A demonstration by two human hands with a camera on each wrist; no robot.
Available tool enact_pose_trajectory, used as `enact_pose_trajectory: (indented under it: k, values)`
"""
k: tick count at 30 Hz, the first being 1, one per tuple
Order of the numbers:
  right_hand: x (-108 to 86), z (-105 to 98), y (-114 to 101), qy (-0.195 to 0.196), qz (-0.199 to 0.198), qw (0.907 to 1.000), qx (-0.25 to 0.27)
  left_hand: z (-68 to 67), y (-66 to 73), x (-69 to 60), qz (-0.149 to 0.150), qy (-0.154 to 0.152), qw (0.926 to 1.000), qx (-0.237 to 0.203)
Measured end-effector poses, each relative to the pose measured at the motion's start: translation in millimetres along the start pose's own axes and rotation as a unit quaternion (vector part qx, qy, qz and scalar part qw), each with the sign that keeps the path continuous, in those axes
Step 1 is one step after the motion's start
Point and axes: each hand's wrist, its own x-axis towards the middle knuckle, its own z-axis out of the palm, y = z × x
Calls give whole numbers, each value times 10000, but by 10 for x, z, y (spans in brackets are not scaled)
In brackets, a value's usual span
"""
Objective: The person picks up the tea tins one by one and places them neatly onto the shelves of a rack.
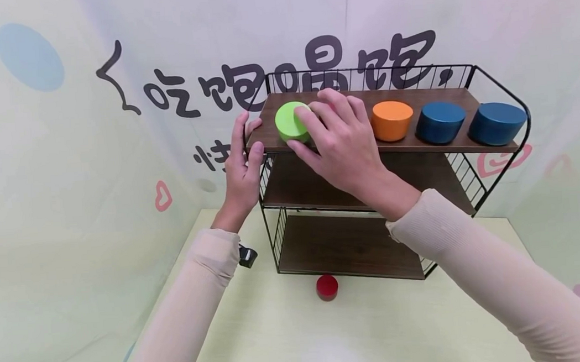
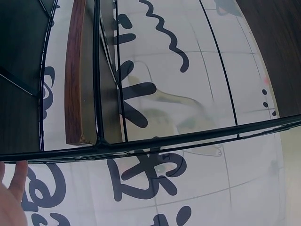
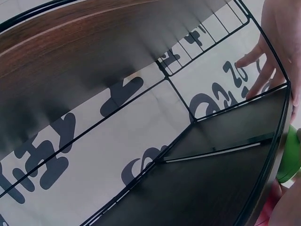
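Note:
My right hand (image 1: 339, 139) holds a bright green cylinder (image 1: 288, 120) at the left end of the rack's top shelf, thumb at its front and a finger on its top. In the right wrist view, the green cylinder (image 3: 290, 157) shows at the right edge, near a pink-red thing (image 3: 269, 207) that is mostly hidden. My left hand (image 1: 241, 170) grips the top shelf's left front corner, its thumb by the board's edge. The rack (image 1: 344, 249) has dark wooden shelves in a black wire frame. In the left wrist view only a few left-hand fingers (image 2: 16, 186) appear.
Along the top shelf, right of my hand, stand an orange cylinder (image 1: 392, 120) and two blue cylinders, one (image 1: 440, 122) beside the other (image 1: 497, 123). A dark red cylinder (image 1: 327, 287) sits on the pale table (image 1: 279, 325) before the rack. Behind hangs a printed wall sheet (image 1: 177, 55).

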Motion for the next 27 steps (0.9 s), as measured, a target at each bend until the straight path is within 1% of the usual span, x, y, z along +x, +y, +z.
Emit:
enact_pose_trajectory:
  k: [5, 14, 17, 21, 27]
  values:
    - [7, 17, 0, -99, 122, 9999, -31, 1, -8, 2, 40, 18, 10000, -4]
    - [6, 54, 2, -398, 295, 9986, -204, 1, -10, 1, 43, 7, 10000, -8]
    - [1, 41, 3, -367, 273, 9987, -238, -2, -12, 1, 38, 8, 10000, -21]
    - [-3, -4, 16, -222, 262, 9991, -244, -5, -12, -3, 33, 17, 10000, -34]
    - [-77, -143, 38, 1, 297, 9995, -126, -4, -11, 2, 37, 9, 10000, -15]
